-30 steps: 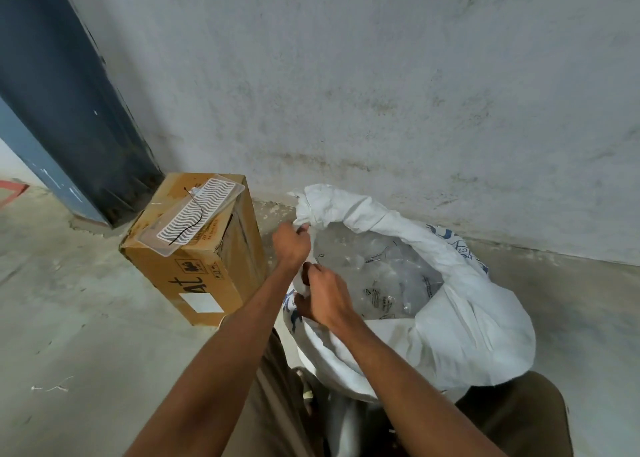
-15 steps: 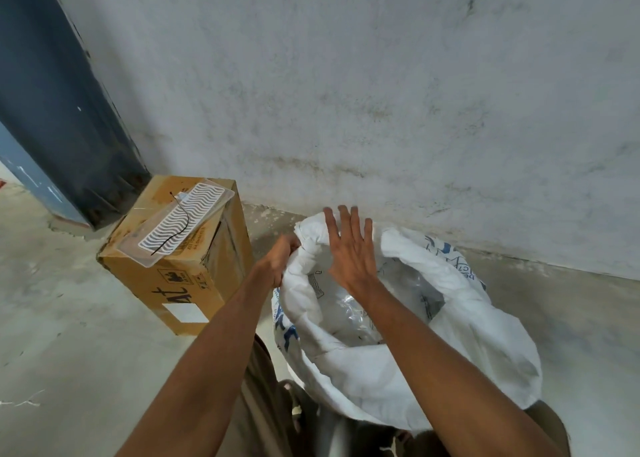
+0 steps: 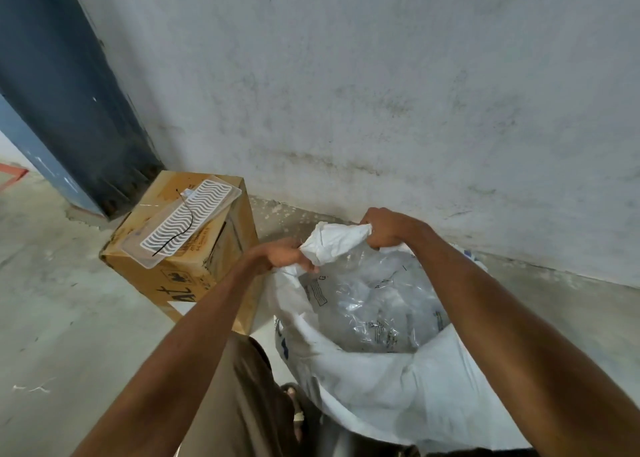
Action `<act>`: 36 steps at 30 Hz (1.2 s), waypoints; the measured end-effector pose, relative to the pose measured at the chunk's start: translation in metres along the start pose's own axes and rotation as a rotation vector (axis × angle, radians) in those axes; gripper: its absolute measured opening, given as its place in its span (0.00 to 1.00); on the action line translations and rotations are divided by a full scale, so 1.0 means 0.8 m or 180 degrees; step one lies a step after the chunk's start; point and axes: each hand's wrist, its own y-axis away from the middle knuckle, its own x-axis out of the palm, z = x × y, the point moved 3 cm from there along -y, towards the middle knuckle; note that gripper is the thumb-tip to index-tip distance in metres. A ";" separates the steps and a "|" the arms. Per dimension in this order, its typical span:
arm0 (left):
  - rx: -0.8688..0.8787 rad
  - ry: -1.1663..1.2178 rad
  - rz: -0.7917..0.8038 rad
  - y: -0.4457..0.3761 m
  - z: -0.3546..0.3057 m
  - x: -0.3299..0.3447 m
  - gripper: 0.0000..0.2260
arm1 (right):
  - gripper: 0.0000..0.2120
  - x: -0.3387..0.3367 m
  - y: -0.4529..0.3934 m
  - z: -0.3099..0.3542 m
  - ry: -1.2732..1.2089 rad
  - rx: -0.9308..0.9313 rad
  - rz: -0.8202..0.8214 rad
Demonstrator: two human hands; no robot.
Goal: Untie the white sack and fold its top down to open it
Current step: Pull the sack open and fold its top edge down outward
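Head view, starting at the left: a cardboard box stands on the concrete floor near the foot of the grey wall, with a clear tray holding a white wavy panel lying flat across its top. Just right of the box, the left hand is clamped on the sack's far rim, fingers curled round a bunched fold of cloth. The white sack stands on the floor against the person's legs, close to the wall's base, its mouth already wide and no tie visible. Inside lies crumpled clear plastic packaging. The near rim looks already turned outward into a soft collar; the far rim stands up in a crumpled peak. Further right, the right hand is closed on that same peak, probably so both hands can roll it outward and down together.
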 end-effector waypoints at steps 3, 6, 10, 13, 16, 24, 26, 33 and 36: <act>-0.0224 -0.0756 -0.0473 -0.010 -0.028 -0.003 0.38 | 0.12 -0.006 0.005 -0.002 -0.0324 0.0045 0.0073; -0.0106 -0.2481 -0.1689 -0.004 -0.064 0.028 0.48 | 0.06 -0.005 0.006 0.002 -0.0521 0.0078 0.0202; 0.0357 -0.3401 -0.2383 -0.007 -0.098 0.073 0.44 | 0.18 -0.016 0.003 -0.003 -0.0796 0.0192 0.0346; 0.0381 -0.3305 -0.2322 -0.020 -0.103 0.070 0.32 | 0.11 -0.006 0.013 -0.016 -0.0870 0.0164 0.0432; 0.0718 -0.2601 -0.1788 -0.038 -0.111 0.058 0.17 | 0.11 0.010 0.020 -0.024 -0.0872 0.0064 0.0163; -0.0147 -0.1128 -0.0310 -0.043 -0.131 -0.010 0.10 | 0.41 0.068 0.064 -0.025 0.1372 0.1195 -0.2026; -0.0346 -0.0778 -0.0229 -0.042 -0.127 -0.012 0.04 | 0.28 0.072 0.062 -0.036 0.1063 0.1132 -0.1836; 0.1443 -0.3504 -0.1527 -0.051 -0.168 0.063 0.52 | 0.24 0.008 0.031 -0.053 -0.0615 0.0808 -0.0946; 0.1455 -0.3653 -0.1474 -0.077 -0.178 0.089 0.49 | 0.31 -0.013 0.031 -0.059 -0.0595 0.0723 -0.0242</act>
